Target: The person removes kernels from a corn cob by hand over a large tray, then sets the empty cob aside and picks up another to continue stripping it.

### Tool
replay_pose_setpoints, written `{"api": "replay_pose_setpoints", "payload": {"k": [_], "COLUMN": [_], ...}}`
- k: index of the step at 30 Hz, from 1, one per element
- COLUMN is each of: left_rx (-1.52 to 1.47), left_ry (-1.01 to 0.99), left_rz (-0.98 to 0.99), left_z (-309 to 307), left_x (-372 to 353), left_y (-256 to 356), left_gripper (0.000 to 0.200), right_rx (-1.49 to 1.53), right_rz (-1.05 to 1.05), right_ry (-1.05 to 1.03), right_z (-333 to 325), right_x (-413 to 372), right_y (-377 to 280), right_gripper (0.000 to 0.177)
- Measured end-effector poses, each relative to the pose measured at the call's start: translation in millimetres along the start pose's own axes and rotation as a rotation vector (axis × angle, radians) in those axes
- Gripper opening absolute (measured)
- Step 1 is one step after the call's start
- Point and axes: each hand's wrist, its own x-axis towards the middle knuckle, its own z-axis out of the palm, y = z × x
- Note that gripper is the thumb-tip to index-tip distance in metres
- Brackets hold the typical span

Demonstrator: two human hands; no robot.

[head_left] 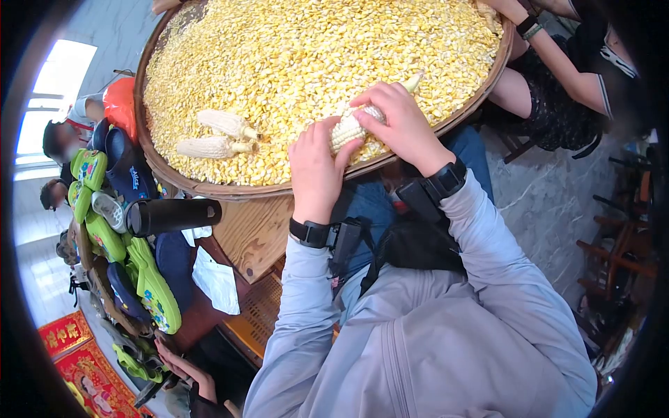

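A partly visible ear of corn with pale kernels is held between my two hands over the near edge of a big round woven tray. My left hand is closed around its lower left end. Fingers of my right hand wrap over its upper right part, and a pale green stem end pokes out beyond them. Loose yellow corn kernels cover the tray. Two bare corncobs, an upper one and a lower one, lie on the kernels left of my hands.
A black cylindrical bottle stands left of the tray, near green clogs and a red bag. A wooden tabletop shows below the tray. Another person's arm reaches in at right; a person's hand is lower left.
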Motion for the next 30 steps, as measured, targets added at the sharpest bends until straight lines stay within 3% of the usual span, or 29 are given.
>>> {"api": "replay_pose_setpoints", "payload": {"k": [7, 9, 12, 15, 18, 22, 25, 30], "left_rx": [0.088, 0.088, 0.097, 0.095, 0.106, 0.102, 0.1, -0.165], "left_ry": [0.114, 0.051, 0.054, 0.076, 0.085, 0.068, 0.085, 0.061], "left_rz": [0.114, 0.047, 0.025, 0.032, 0.031, 0.032, 0.049, 0.014], "left_z": [1, 2, 4, 5, 5, 5, 3, 1], "left_x": [4, 4, 3, 2, 2, 2, 2, 2], "left_y": [3, 3, 4, 3, 5, 4, 4, -7], "left_gripper": [0.053, 0.054, 0.055, 0.055, 0.054, 0.054, 0.044, 0.025], "right_rx": [-0.001, -0.043, -0.174, -0.036, -0.033, -0.089, -0.116, -0.158], "right_rz": [0.032, 0.166, 0.186, 0.185, 0.067, 0.1, 0.189, 0.237], "right_ry": [-0.116, -0.099, -0.005, -0.017, -0.031, 0.048, 0.034, 0.068], "right_z": [1, 7, 21, 15, 7, 14, 22, 28], "right_x": [1, 4, 9, 9, 4, 4, 6, 9], "right_y": [4, 0, 0, 2, -3, -7, -8, -1], "right_gripper": [0.026, 0.026, 0.026, 0.028, 0.027, 0.03, 0.029, 0.028]}}
